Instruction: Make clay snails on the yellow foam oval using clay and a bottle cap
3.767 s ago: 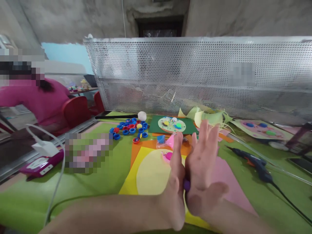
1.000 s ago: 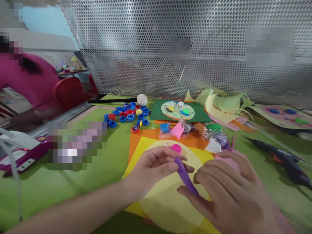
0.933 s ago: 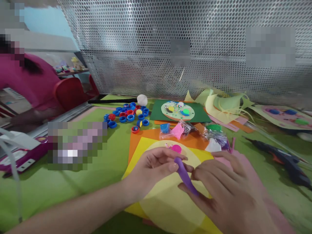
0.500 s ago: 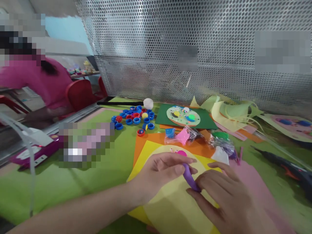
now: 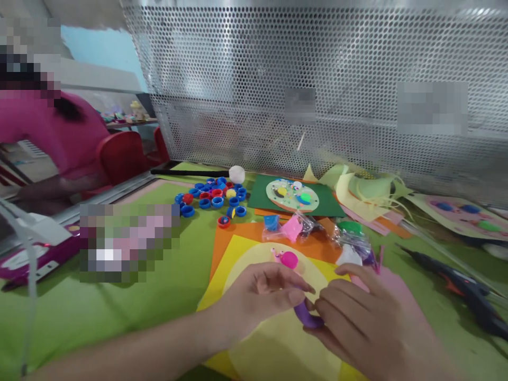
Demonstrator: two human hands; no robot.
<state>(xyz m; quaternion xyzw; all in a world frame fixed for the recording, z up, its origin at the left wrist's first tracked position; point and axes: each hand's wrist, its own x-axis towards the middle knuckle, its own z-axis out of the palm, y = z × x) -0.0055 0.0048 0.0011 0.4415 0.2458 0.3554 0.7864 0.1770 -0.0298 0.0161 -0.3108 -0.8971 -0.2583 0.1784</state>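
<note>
Head cam: a green table is backed by a holey metal screen, with a person in pink and red chairs seen far left. Blue and red caps are heaped mid-table; something blue is held in the nearest red one. Blue, pink and green lumps are kept among clear plastic bags. A bent purple strip is pinched by the left hand and right hand, over a pale circle on yellow paper.
</note>
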